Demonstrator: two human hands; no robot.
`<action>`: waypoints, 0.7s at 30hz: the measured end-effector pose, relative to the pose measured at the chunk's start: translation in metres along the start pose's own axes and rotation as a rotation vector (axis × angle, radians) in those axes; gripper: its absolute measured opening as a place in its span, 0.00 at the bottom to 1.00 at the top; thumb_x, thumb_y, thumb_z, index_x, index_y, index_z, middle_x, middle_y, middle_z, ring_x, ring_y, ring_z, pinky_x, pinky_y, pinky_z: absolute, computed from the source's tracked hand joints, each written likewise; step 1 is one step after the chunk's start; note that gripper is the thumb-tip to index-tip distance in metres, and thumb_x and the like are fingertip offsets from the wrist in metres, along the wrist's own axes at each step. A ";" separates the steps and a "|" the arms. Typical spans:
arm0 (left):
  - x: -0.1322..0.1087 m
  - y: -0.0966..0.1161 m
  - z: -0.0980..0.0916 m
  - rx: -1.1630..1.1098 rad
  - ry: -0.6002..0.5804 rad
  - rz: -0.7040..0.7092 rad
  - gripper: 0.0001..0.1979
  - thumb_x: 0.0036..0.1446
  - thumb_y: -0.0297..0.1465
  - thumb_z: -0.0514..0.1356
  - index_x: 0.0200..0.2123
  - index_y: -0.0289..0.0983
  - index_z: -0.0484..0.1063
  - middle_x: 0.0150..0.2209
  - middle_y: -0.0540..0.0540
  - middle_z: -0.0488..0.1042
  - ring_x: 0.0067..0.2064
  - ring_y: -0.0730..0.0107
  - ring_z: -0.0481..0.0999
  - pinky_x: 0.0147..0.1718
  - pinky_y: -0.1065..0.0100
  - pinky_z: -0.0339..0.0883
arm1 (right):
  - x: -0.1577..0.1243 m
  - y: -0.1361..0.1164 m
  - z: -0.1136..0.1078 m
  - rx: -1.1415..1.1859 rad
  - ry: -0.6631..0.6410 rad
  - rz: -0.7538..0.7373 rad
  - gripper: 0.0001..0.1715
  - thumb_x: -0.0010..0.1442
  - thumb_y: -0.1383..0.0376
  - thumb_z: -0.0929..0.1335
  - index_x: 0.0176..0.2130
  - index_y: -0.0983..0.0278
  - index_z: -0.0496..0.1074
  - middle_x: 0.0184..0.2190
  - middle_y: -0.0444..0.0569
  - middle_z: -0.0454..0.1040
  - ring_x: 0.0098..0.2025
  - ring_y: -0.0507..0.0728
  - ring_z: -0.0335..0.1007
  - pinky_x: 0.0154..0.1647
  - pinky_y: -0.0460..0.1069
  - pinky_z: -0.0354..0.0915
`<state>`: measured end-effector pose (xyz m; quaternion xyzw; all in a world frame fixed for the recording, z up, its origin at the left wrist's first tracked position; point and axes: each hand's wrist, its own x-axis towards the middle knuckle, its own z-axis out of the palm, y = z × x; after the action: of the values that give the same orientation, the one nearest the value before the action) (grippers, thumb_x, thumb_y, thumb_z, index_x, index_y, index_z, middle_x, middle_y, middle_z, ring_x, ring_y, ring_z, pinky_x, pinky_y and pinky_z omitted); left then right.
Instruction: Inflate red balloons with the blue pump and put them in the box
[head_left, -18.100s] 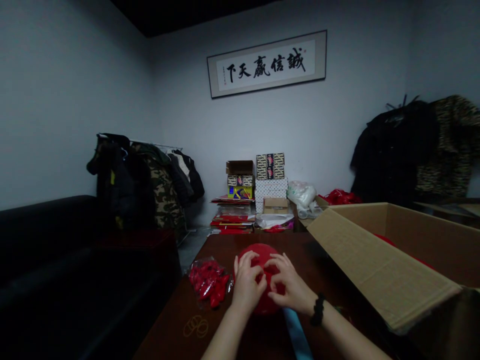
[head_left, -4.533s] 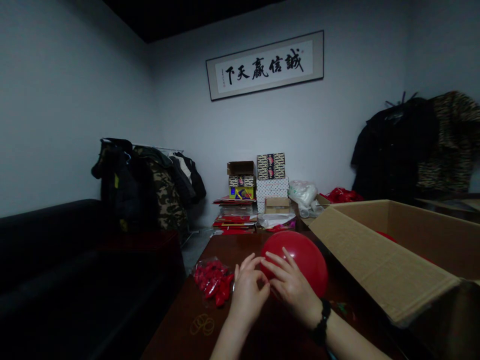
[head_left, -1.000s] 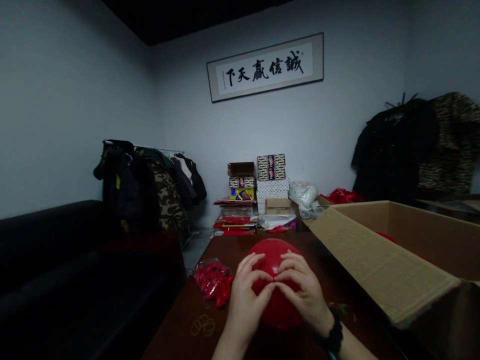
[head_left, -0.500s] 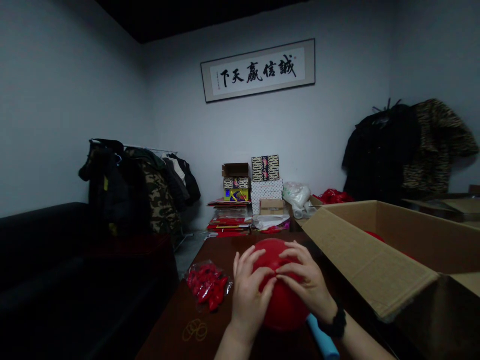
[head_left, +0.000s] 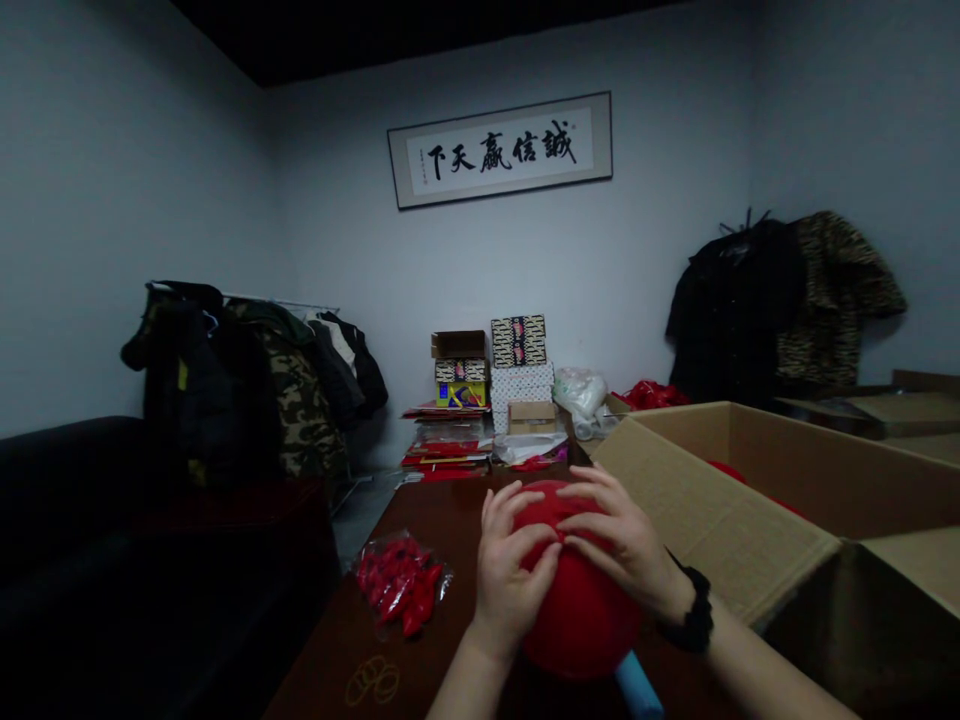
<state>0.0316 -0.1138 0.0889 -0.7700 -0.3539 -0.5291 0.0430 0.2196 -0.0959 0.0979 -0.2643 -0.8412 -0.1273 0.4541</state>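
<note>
An inflated red balloon (head_left: 581,610) sits over the dark wooden table (head_left: 442,520) in front of me. My left hand (head_left: 510,575) pinches it near its top, thumb and fingers closed on the rubber. My right hand (head_left: 622,545), with a black bead bracelet at the wrist, pinches the same spot from the other side, its other fingers spread over the balloon. A light blue tube (head_left: 637,690) pokes out beneath the balloon.
A clear bag of red uninflated balloons (head_left: 397,580) and several rubber bands (head_left: 371,680) lie to the left on the table. A large open cardboard box (head_left: 720,500) stands at the right. Stacked boxes (head_left: 517,370) and clothes racks (head_left: 247,380) line the far wall.
My hands and the balloon have shifted slightly right and up toward the cardboard box; the view has turned right. Both hands keep their pinch on the balloon's top.
</note>
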 end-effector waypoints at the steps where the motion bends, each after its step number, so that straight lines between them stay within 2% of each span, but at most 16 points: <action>1: 0.004 0.001 0.003 -0.007 -0.003 0.024 0.06 0.50 0.26 0.60 0.30 0.43 0.76 0.49 0.46 0.71 0.57 0.57 0.60 0.59 0.46 0.45 | 0.000 0.002 -0.005 -0.019 0.009 -0.017 0.11 0.56 0.66 0.67 0.40 0.54 0.72 0.46 0.47 0.71 0.59 0.62 0.54 0.61 0.67 0.51; 6: 0.031 0.014 0.019 -0.001 0.037 0.187 0.07 0.52 0.27 0.59 0.32 0.44 0.75 0.50 0.47 0.70 0.57 0.59 0.61 0.59 0.44 0.45 | 0.003 0.013 -0.034 -0.226 0.119 -0.211 0.10 0.56 0.70 0.66 0.40 0.60 0.71 0.38 0.45 0.75 0.52 0.56 0.63 0.60 0.62 0.56; 12: 0.074 0.045 0.042 0.043 0.084 0.329 0.05 0.53 0.28 0.58 0.32 0.42 0.74 0.51 0.46 0.70 0.58 0.60 0.61 0.60 0.44 0.42 | 0.007 0.032 -0.088 -0.446 0.179 -0.397 0.18 0.55 0.75 0.67 0.46 0.66 0.69 0.41 0.47 0.77 0.54 0.56 0.62 0.63 0.62 0.51; 15: 0.093 0.058 0.062 0.043 0.082 0.322 0.04 0.54 0.29 0.58 0.30 0.42 0.73 0.52 0.47 0.69 0.58 0.60 0.60 0.60 0.45 0.40 | 0.004 0.045 -0.111 -0.578 0.166 -0.401 0.16 0.54 0.73 0.68 0.45 0.64 0.70 0.42 0.47 0.76 0.55 0.57 0.62 0.64 0.63 0.50; 21: 0.119 0.078 0.121 -0.010 0.034 0.341 0.05 0.54 0.30 0.58 0.29 0.43 0.74 0.58 0.48 0.62 0.61 0.59 0.55 0.60 0.44 0.40 | -0.016 0.075 -0.143 -0.727 0.231 -0.246 0.09 0.56 0.71 0.67 0.39 0.61 0.72 0.41 0.47 0.76 0.54 0.58 0.63 0.62 0.67 0.48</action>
<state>0.1946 -0.0590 0.1610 -0.8102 -0.2146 -0.5286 0.1344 0.3686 -0.1040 0.1626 -0.2890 -0.7102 -0.4989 0.4041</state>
